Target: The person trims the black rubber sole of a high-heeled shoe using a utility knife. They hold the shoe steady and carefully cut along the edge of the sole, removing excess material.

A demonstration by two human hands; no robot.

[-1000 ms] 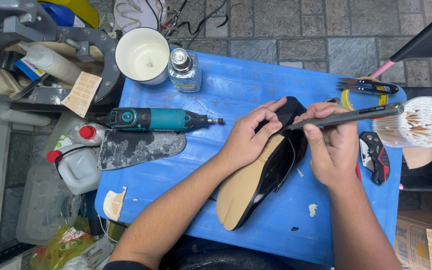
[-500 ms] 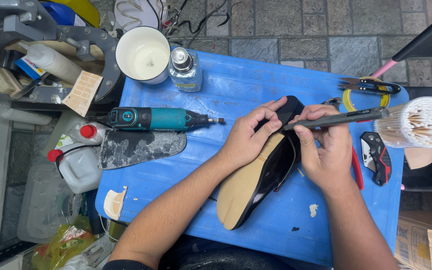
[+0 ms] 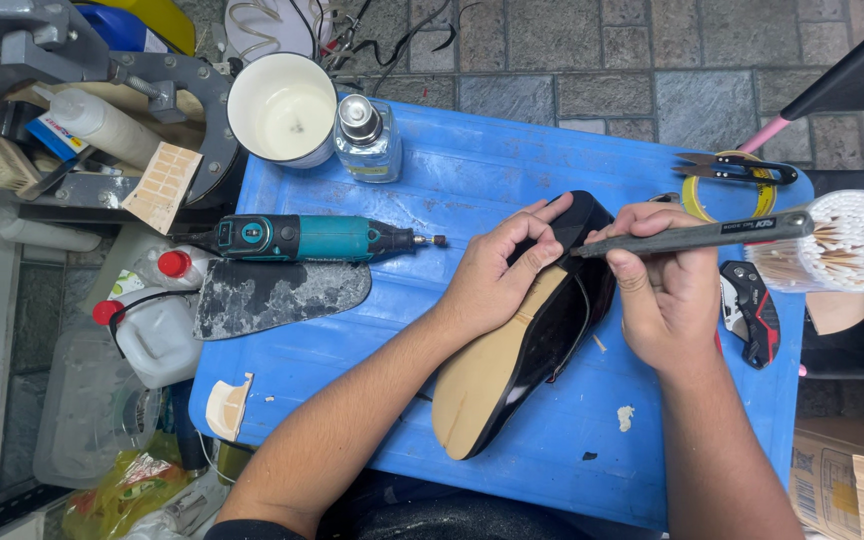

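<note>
Glossy black tan-soled shoe [image 3: 512, 370], sole-up under grey pen-like tool [image 3: 692, 236]

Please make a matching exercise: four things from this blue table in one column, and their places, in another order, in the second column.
1. teal rotary tool
2. grey pen-shaped tool
3. black shoe with tan sole
4. white cup

a. in the right hand
b. under the left hand
c. at the table's far left corner
d. lying above the stained grey insole

Pairs: 1-d, 2-a, 3-b, 4-c

left hand [image 3: 497, 275] curled, right hand [image 3: 667, 290] pinching
</note>
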